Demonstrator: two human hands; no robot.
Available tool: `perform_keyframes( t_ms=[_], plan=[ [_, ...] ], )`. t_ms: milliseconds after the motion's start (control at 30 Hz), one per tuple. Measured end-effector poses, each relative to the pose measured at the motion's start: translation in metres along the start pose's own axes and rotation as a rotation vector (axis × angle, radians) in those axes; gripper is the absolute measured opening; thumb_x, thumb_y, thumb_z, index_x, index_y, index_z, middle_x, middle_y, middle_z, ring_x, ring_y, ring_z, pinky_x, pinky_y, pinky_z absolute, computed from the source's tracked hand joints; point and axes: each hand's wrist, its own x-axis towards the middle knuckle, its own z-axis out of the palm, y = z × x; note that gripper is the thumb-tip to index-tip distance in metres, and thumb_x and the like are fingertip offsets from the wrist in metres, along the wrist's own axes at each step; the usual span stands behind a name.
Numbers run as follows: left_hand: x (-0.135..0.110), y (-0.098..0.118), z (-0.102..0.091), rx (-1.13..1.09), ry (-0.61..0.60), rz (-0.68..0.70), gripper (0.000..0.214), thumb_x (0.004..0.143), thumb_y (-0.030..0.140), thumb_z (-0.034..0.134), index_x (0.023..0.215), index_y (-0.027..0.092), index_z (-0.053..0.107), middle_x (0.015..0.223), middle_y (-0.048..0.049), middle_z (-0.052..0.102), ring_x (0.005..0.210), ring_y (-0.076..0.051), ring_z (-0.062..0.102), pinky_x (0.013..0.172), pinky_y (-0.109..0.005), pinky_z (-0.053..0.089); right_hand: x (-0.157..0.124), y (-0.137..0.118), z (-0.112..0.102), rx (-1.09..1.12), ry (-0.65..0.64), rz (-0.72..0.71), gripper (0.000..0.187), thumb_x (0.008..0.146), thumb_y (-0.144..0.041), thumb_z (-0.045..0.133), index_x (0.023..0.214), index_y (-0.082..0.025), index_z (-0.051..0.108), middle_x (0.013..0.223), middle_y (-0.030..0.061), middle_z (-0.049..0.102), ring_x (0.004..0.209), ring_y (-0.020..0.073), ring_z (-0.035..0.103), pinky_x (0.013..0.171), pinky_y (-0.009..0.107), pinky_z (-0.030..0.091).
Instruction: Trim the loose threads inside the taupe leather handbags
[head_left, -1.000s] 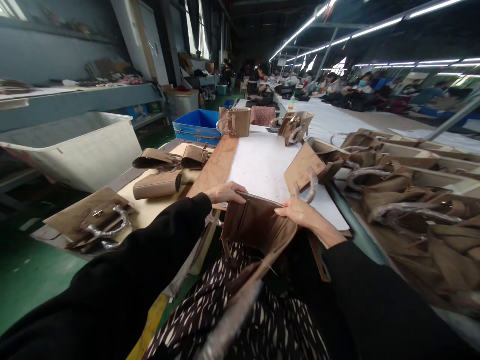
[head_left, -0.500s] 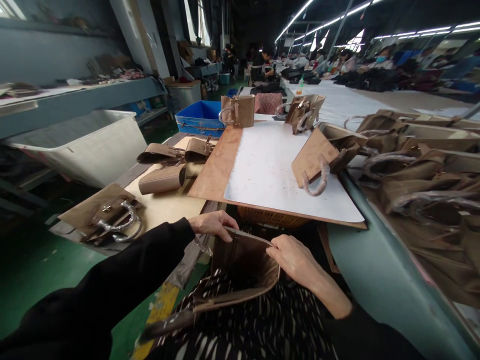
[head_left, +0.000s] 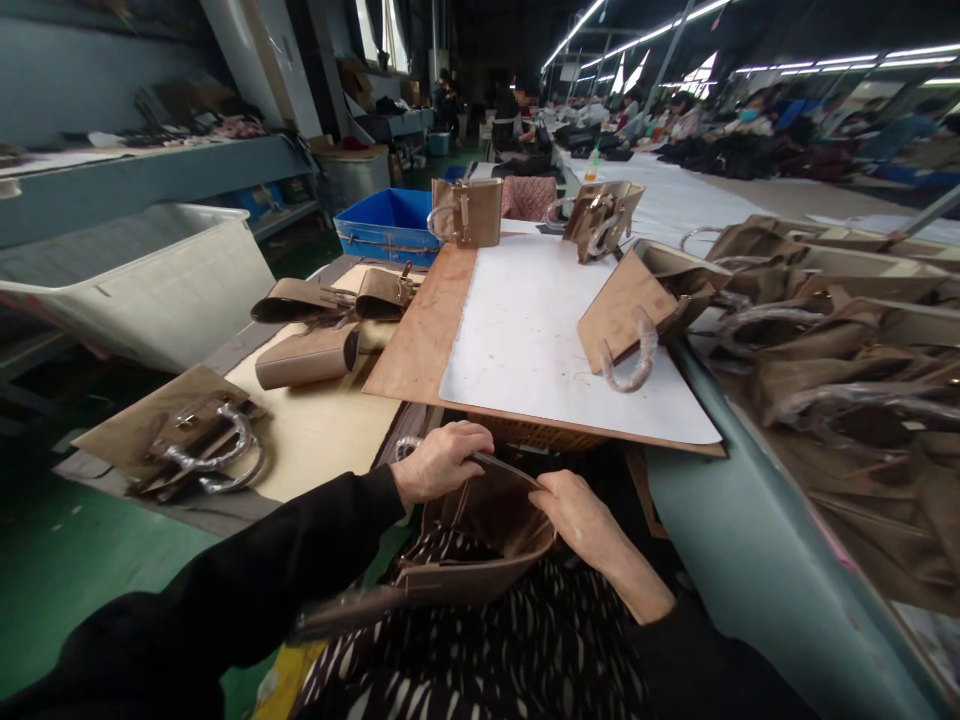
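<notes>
A tan leather handbag [head_left: 480, 545] lies open on my lap, just below the edge of the worktable. My left hand [head_left: 439, 462] is closed around the bag's far left rim, fingers curled over the edge. On the right rim rests my right hand [head_left: 581, 520], its fingers gripping that edge. Both sleeves are black. The bag's inside is dark and I cannot see what it holds.
A white sheet on a brown board [head_left: 540, 340] covers the table ahead, with a tan bag [head_left: 622, 320] on it. More tan bags lie at the left [head_left: 187, 440] and piled at the right [head_left: 847, 380]. A blue crate [head_left: 390, 225] and a white tub [head_left: 150, 285] stand left.
The bag has come down off the table edge onto my lap, both hands still on its rim. My view has tilted slightly and my left hand has closed tighter on the rim.
</notes>
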Motion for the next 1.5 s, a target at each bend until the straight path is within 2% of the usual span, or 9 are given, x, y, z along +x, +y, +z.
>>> perform_keyframes(
  t_ms=[200, 367, 633, 867, 1100, 1267, 1400, 1500],
  plan=[
    [0.003, 0.012, 0.012, 0.164, -0.009, 0.014, 0.006, 0.078, 0.015, 0.05, 0.08, 0.016, 0.055, 0.095, -0.0043, 0.058, 0.09, -0.016, 0.053, 0.082, -0.026, 0.042, -0.001, -0.003, 0.0, -0.005, 0.016, 0.002, 0.023, 0.074, -0.027, 0.041, 0.055, -0.017, 0.046, 0.058, 0.0028, 0.057, 0.057, 0.0123, 0.053, 0.048, 0.02, 0.028],
    [0.003, 0.013, 0.017, 0.167, 0.0, -0.007, 0.007, 0.077, 0.011, 0.048, 0.076, 0.015, 0.053, 0.093, -0.0041, 0.059, 0.087, -0.016, 0.054, 0.079, -0.025, 0.043, -0.003, -0.005, -0.002, 0.017, 0.024, 0.024, 0.021, 0.073, -0.026, 0.04, 0.056, -0.017, 0.047, 0.059, 0.0028, 0.057, 0.057, 0.0123, 0.053, 0.048, 0.021, 0.027],
    [0.006, 0.013, 0.026, 0.148, 0.012, 0.004, 0.012, 0.078, 0.01, 0.046, 0.079, 0.016, 0.057, 0.098, -0.0033, 0.06, 0.087, -0.015, 0.055, 0.083, -0.026, 0.041, 0.0, -0.006, -0.001, 0.017, 0.035, 0.024, 0.023, 0.075, -0.027, 0.04, 0.058, -0.016, 0.052, 0.061, 0.0041, 0.058, 0.059, 0.0127, 0.054, 0.049, 0.021, 0.027],
    [0.011, 0.015, 0.022, 0.028, -0.032, -0.052, 0.007, 0.074, 0.013, 0.054, 0.07, 0.016, 0.057, 0.103, -0.0003, 0.059, 0.086, -0.014, 0.055, 0.081, -0.024, 0.041, 0.001, -0.002, 0.001, -0.006, 0.034, 0.042, 0.022, 0.075, -0.027, 0.04, 0.063, -0.016, 0.055, 0.066, 0.0046, 0.059, 0.062, 0.0128, 0.054, 0.049, 0.021, 0.027],
    [0.01, 0.02, 0.014, 0.005, -0.152, -0.005, 0.009, 0.073, 0.012, 0.054, 0.067, 0.017, 0.059, 0.11, 0.0012, 0.055, 0.091, -0.015, 0.053, 0.083, -0.025, 0.04, -0.001, -0.004, 0.002, -0.057, 0.064, 0.047, 0.022, 0.077, -0.026, 0.042, 0.064, -0.016, 0.056, 0.071, 0.0055, 0.061, 0.065, 0.0131, 0.056, 0.051, 0.021, 0.028],
    [0.008, 0.024, 0.018, 0.009, -0.1, -0.067, 0.01, 0.074, 0.014, 0.051, 0.069, 0.017, 0.059, 0.109, -0.0007, 0.056, 0.093, -0.016, 0.052, 0.084, -0.026, 0.04, -0.003, -0.004, 0.001, -0.064, 0.052, 0.053, 0.023, 0.078, -0.029, 0.042, 0.067, -0.017, 0.058, 0.074, 0.0051, 0.061, 0.07, 0.0141, 0.057, 0.053, 0.021, 0.029],
    [0.007, 0.022, 0.023, 0.027, -0.042, -0.143, 0.009, 0.074, 0.013, 0.049, 0.075, 0.018, 0.057, 0.093, -0.0009, 0.06, 0.082, -0.014, 0.053, 0.077, -0.025, 0.04, -0.003, -0.008, 0.001, -0.125, 0.04, 0.046, 0.016, 0.074, -0.032, 0.051, 0.075, -0.019, 0.061, 0.08, 0.0048, 0.063, 0.079, 0.0163, 0.058, 0.058, 0.022, 0.032],
    [0.007, 0.019, 0.028, 0.074, -0.004, -0.202, 0.008, 0.074, 0.015, 0.05, 0.077, 0.019, 0.056, 0.078, 0.0007, 0.06, 0.073, -0.014, 0.053, 0.071, -0.024, 0.039, -0.003, -0.015, -0.001, -0.23, 0.057, 0.038, 0.018, 0.072, -0.037, 0.055, 0.082, -0.022, 0.062, 0.084, 0.0046, 0.065, 0.084, 0.019, 0.058, 0.063, 0.024, 0.033]
  ],
)
